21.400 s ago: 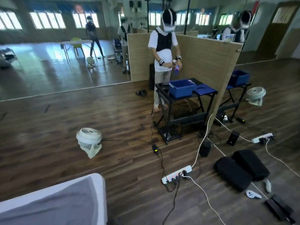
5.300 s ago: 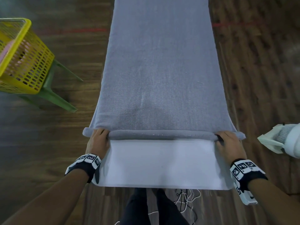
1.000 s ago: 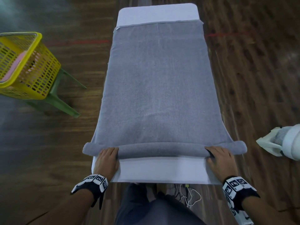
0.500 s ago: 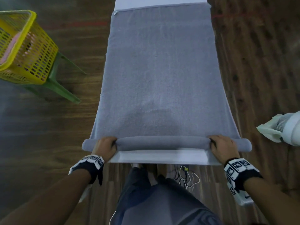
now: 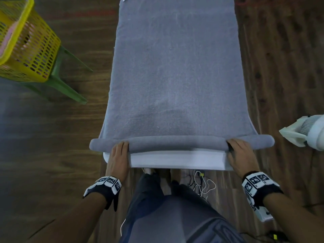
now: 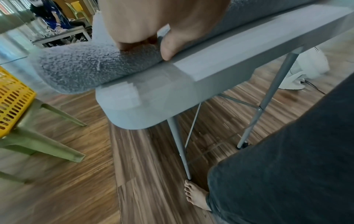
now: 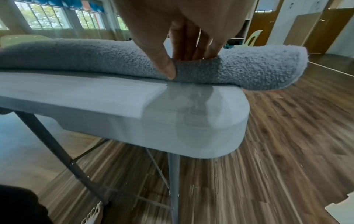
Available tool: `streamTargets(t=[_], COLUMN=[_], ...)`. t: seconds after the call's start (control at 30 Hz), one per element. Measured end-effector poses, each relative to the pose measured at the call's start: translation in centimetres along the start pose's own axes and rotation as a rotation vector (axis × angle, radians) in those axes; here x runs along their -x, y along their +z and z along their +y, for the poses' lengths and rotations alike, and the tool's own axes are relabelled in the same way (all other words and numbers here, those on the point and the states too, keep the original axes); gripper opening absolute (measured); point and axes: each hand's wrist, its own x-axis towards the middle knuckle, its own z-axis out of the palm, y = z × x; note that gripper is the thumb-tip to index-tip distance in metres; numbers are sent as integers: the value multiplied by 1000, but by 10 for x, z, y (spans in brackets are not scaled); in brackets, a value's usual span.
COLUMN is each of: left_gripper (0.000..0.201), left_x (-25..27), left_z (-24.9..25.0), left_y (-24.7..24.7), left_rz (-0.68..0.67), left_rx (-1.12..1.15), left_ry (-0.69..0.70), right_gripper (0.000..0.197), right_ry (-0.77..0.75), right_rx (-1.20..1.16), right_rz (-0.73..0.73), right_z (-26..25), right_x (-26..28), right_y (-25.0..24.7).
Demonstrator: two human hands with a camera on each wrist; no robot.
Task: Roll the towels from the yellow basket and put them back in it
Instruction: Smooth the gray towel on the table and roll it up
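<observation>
Along the near end of the white bench (image 5: 177, 159), a grey towel (image 5: 175, 76) lies flat with its near edge wound into a roll that overhangs both sides. Both hands rest on that roll: the left hand (image 5: 117, 159) near the left end and the right hand (image 5: 242, 157) near the right, each with fingers over it and thumb tucked against its near side. On the wooden floor (image 5: 52, 137) to the far left, a yellow basket (image 5: 26, 50) sits on a green stool (image 5: 68, 88); a white fan (image 5: 306, 132) stands right.
</observation>
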Motion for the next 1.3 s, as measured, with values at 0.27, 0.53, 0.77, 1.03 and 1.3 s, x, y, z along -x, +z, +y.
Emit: streamTargets(t=[0.27, 0.53, 0.77, 1.03, 1.3], left_gripper=[48, 30, 18, 49, 48], left_x=[-29, -72, -97, -59, -75], left_z=[-6, -14, -3, -6, -8], left_y=[-7, -26, -38, -7, -20], left_rz=[33, -104, 4, 86, 37], left_rx=[42, -58, -122, -1, -11], left_ry=[-10, 36, 31, 61, 79], right_gripper=[33, 27, 16, 36, 30], right_ry=[-21, 63, 139, 59, 12], right_rx=[-12, 90, 107, -18, -21], right_rz=[32, -38, 80, 127, 79], right_z=[-4, -1, -12, -10, 0], right_x=[-11, -40, -54, -12, -43], right_y=[-9, -12, -5, 9, -6])
